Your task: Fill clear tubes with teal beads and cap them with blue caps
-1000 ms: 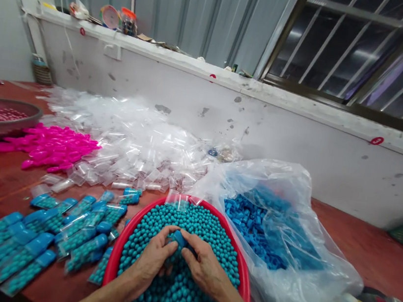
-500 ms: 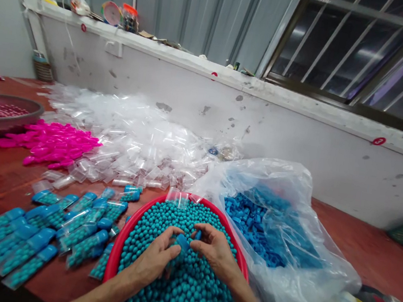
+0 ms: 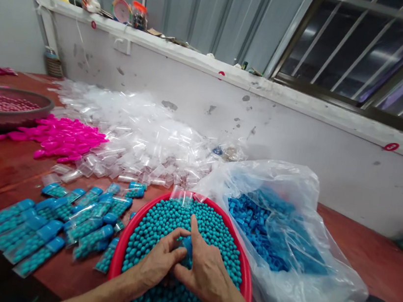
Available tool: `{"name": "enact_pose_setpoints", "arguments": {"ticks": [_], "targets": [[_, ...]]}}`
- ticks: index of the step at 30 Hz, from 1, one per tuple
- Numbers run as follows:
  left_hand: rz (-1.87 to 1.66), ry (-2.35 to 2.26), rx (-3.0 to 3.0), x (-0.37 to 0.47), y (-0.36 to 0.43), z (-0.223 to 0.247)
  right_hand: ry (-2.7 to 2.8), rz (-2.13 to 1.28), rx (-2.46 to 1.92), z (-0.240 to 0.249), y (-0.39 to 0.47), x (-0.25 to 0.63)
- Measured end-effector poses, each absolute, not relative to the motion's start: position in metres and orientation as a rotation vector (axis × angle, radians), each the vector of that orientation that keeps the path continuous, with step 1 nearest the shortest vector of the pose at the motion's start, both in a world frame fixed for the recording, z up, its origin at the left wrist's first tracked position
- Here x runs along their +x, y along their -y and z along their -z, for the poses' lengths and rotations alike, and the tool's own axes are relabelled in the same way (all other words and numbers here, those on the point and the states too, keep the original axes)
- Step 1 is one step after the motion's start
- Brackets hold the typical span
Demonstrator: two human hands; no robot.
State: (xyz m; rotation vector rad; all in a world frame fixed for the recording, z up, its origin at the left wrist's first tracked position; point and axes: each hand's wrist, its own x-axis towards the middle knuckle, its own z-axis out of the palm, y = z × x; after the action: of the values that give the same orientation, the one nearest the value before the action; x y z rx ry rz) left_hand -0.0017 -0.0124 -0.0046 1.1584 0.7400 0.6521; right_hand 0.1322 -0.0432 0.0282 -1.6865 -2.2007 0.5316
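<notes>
My left hand (image 3: 163, 255) is closed around a small clear container with a blue cap (image 3: 187, 249), mostly hidden by the fingers. My right hand (image 3: 206, 265) lies against the capped end, its index finger stretched up and its thumb near the left fingers; its other fingers are hidden. Both hands are over a red basin (image 3: 119, 249) full of teal beads (image 3: 163, 215). A few clear empty containers (image 3: 182, 196) rest at the basin's far rim. Left of the basin lie several filled containers with blue caps (image 3: 89, 230).
A clear plastic bag (image 3: 334, 267) of blue caps (image 3: 247, 221) stands right of the basin. Behind is a heap of clear containers (image 3: 144, 133). Bright pink pieces (image 3: 69, 138) and a brown basin of pink beads (image 3: 8, 118) lie left. A wall (image 3: 297, 154) bounds the back.
My right hand has moved left onto the container in my left hand, its index finger now stretched. The small blue piece it pinched is out of sight. The view has shifted slightly.
</notes>
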Motion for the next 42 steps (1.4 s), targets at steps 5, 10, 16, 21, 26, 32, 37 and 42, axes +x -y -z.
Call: {"name": "enact_pose_setpoints", "arguments": {"ticks": [5,10,16,21,26,32,37,42], "targets": [[-0.869,-0.688,1.078,0.002,0.01,0.003,2.266,-0.409,-1.619,-0.024,0.048,0.132],[-0.865,-0.764,1.054,0.002,0.009,0.005,2.297,-0.287,-1.654,-0.014,0.05,0.127],[-0.877,-0.766,1.1,-0.001,0.01,0.001,2.287,-0.229,-1.703,-0.011,0.046,0.119],[-0.88,-0.763,1.078,0.001,0.011,-0.002,2.303,-0.191,-1.681,-0.01,0.045,0.116],[-0.925,-0.759,1.071,0.004,0.007,0.003,2.269,-0.221,-1.698,-0.009,0.042,0.111],[-0.945,-0.837,1.314,-0.002,0.001,0.001,2.157,-0.504,-1.494,-0.011,0.039,0.132],[-1.066,-1.245,1.667,-0.049,-0.011,-0.015,1.855,-0.5,-1.568,-0.004,0.034,0.159],[-0.955,-1.846,2.051,-0.123,-0.041,-0.006,1.938,-0.461,-1.585,0.005,0.035,0.162]]}}
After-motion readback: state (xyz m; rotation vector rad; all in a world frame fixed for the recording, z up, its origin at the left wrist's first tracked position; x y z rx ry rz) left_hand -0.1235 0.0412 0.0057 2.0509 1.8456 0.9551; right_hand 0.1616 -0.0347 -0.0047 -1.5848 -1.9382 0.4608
